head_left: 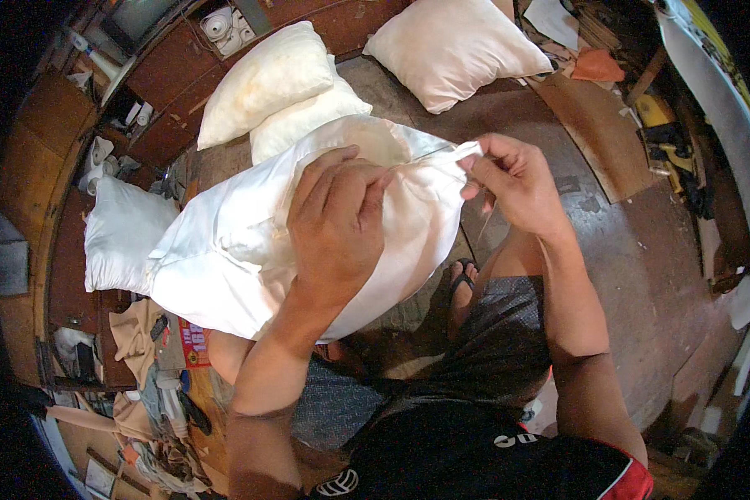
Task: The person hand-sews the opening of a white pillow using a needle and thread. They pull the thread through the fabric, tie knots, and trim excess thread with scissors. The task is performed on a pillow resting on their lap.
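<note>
A large white pillow (pixel 217 250) with a smooth, shiny cover lies across my lap, slanting from lower left to upper right. My left hand (pixel 335 218) lies over its middle, the fingers bent and closed on the cover's fabric. At the pillow's right end, my right hand (pixel 517 179) pinches a gathered edge of the same fabric between thumb and fingers. A thin strand (pixel 486 225) hangs just below the right hand. What lies under my left palm is hidden.
Two yellowish-white pillows (pixel 267 83) are stacked ahead, and another pillow (pixel 458 52) lies on the floor at far right. A white pillow (pixel 125 233) sits left, beside wooden cabinets (pixel 67 292). Crumpled clothes (pixel 137 333) lie lower left; a brown board (pixel 600 137) lies right.
</note>
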The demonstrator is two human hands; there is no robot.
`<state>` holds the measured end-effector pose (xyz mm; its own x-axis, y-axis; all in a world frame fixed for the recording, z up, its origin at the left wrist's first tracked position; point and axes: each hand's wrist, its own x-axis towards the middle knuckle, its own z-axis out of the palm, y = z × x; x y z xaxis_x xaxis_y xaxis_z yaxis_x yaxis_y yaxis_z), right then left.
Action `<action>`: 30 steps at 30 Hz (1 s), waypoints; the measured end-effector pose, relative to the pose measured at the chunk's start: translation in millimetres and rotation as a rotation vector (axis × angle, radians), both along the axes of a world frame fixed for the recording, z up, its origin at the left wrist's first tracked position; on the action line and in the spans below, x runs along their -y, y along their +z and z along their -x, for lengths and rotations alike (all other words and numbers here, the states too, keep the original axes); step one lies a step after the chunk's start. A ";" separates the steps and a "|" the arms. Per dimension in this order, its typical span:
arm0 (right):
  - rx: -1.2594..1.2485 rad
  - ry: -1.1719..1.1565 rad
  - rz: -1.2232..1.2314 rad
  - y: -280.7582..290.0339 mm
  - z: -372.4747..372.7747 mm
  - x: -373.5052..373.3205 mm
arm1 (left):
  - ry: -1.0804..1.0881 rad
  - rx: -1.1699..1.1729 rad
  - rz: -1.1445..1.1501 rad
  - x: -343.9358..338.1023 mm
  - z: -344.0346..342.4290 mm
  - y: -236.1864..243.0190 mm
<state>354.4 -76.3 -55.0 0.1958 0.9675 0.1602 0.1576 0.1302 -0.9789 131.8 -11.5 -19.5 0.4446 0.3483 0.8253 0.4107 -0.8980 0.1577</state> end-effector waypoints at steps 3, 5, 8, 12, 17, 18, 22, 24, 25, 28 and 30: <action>-0.051 -0.098 -0.088 -6.1 -9.9 -3.1 | 0.111 -0.068 0.002 5.4 16.7 12.5; -0.108 -0.084 -0.093 -4.7 -11.6 -3.8 | 0.135 -0.144 0.030 11.5 35.2 19.9; 0.047 -0.089 -0.137 -2.5 9.1 -1.4 | 0.155 -0.215 0.052 20.6 61.8 20.6; -0.080 -0.292 -0.155 -5.1 -28.1 -8.1 | 0.315 -0.052 0.164 23.1 110.7 36.0; -0.196 -0.315 -0.151 -7.4 -17.9 -7.4 | 0.419 0.349 0.331 10.1 209.4 43.8; -0.204 -0.330 -0.150 -7.1 -17.6 -7.0 | 0.419 0.398 0.316 6.5 236.8 45.1; -0.219 -0.317 -0.168 -11.2 -17.7 -10.7 | 0.449 0.585 0.309 5.1 373.6 43.4; -0.215 -0.331 -0.179 -11.2 -16.3 -11.6 | 0.467 0.677 0.347 10.3 446.3 30.7; -0.223 -0.338 -0.179 -10.7 -16.1 -11.6 | 0.493 0.676 0.343 12.6 484.6 21.2; -0.255 -0.330 -0.183 -7.9 -13.3 -14.6 | 0.628 0.581 0.382 33.1 650.6 -3.4; -0.243 -0.343 -0.180 -7.3 -15.7 -14.3 | 0.733 0.565 0.455 44.2 694.9 -27.7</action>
<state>370.1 -62.0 -62.3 0.5524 0.8013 0.2296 -0.0098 0.2817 -0.9595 -563.0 -55.6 -47.2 -0.4148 0.7090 0.5703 0.5938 -0.2639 0.7601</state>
